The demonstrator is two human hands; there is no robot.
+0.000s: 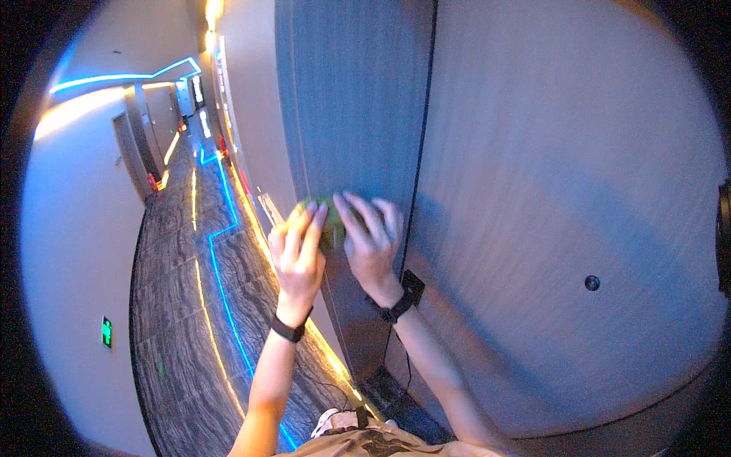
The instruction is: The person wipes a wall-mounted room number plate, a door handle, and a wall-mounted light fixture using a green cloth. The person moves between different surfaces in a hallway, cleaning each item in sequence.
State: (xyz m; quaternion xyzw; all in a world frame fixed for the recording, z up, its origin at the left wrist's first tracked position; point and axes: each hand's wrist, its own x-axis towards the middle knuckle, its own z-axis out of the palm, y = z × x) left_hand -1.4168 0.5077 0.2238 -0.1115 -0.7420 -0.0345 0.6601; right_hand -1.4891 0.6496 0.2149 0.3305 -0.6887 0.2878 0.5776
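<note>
A small yellow-green object (331, 220), blurred, is held up in front of me between my two hands, close to the door frame; I cannot make out its exact kind. My left hand (298, 245) grips its left side, with the fingertips bent over its top. On the other side my right hand (371, 240) has its fingers curled against the object's right edge. The fingers cover much of it. Each wrist wears a black band, the right one (394, 308) looking like a watch.
A large grey door (548, 143) with a peephole (592, 283) fills the right. A dark frame panel (354, 103) stands behind my hands. To the left, a corridor with a dark striped floor (177, 320) reflects light strips. A green exit sign (107, 332) is on the far-left wall.
</note>
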